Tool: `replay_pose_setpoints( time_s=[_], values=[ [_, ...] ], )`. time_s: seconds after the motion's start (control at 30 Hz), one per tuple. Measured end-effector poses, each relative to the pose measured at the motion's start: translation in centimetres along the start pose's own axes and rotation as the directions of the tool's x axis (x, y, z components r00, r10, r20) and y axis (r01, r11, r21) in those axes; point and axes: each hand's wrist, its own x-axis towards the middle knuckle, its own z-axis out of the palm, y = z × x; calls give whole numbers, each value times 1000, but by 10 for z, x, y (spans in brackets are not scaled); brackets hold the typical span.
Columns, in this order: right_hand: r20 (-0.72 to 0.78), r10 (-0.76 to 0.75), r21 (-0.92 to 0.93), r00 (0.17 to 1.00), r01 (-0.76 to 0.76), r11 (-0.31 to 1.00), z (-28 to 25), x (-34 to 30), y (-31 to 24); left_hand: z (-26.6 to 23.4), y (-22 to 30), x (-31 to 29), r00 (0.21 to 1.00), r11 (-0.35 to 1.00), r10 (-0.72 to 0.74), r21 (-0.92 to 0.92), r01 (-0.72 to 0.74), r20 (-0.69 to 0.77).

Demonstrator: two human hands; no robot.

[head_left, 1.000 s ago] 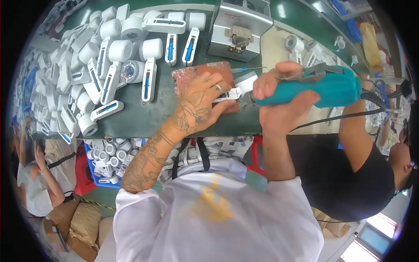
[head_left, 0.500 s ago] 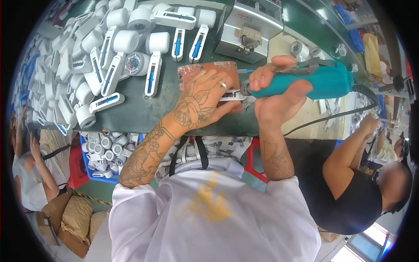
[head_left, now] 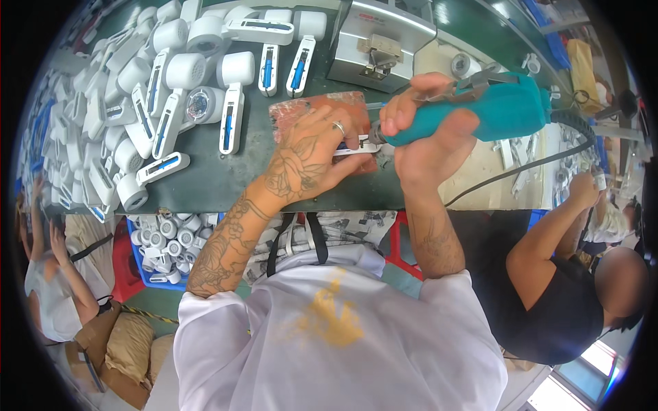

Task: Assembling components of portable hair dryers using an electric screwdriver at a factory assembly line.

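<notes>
My left hand [head_left: 308, 147] is closed around the handle of a white handheld fan [head_left: 368, 146], pressing it against a worn red block [head_left: 286, 113] on the bench. Most of that fan is hidden under my fingers; only the end of its handle shows. In my right hand [head_left: 435, 151] is a teal electric screwdriver [head_left: 504, 113], held nearly level with its tip pointing left. The tip meets the exposed end of the handle, beside my left fingertips. Whether a screw sits there cannot be made out.
White fans [head_left: 232, 120] with blue inserts in open handles heap up at the left. A grey metal machine [head_left: 380, 44] stands behind the block. The screwdriver's black cord [head_left: 507, 175] crosses the bench. Below the edge sits a blue crate [head_left: 147, 274] of fan parts. A co-worker [head_left: 555, 301] sits at right.
The whole view has shifted slightly, so the bench things appear a little further left and up. Both hands keep their grips, and the screwdriver stays at the handle's end.
</notes>
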Motion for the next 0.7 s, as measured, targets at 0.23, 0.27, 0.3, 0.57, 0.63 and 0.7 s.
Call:
replay_pose_setpoints(
  time_s=[0.23, 0.27, 0.3, 0.57, 0.63, 0.7],
  values=[
    [14, 12, 2, 1000, -12, 1000, 2, 3, -2, -1, -6, 4, 999, 995, 40, -93, -39, 15],
    [15, 16, -7, 1000, -15, 1000, 2, 3, -2, -1, -7, 3, 999, 995, 36, -99, -33, 20],
    [16, 19, -15, 1000, -18, 1000, 2, 3, -2, -2, -7, 3, 999, 994, 31, -105, -28, 24],
    [32, 28, 7, 999, -28, 1000, 1, 1, -3, -2, -4, 0, 999, 999, 37, -28, -36, 36],
    [35, 17, 10, 999, -18, 1000, 1, 0, -2, -1, -2, 0, 999, 1000, 8, 0, -8, 42],
    [34, 19, 27, 999, -20, 999, 0, 0, -1, -1, 1, 2, 1000, 1000, 13, -24, -13, -4]
  ],
)
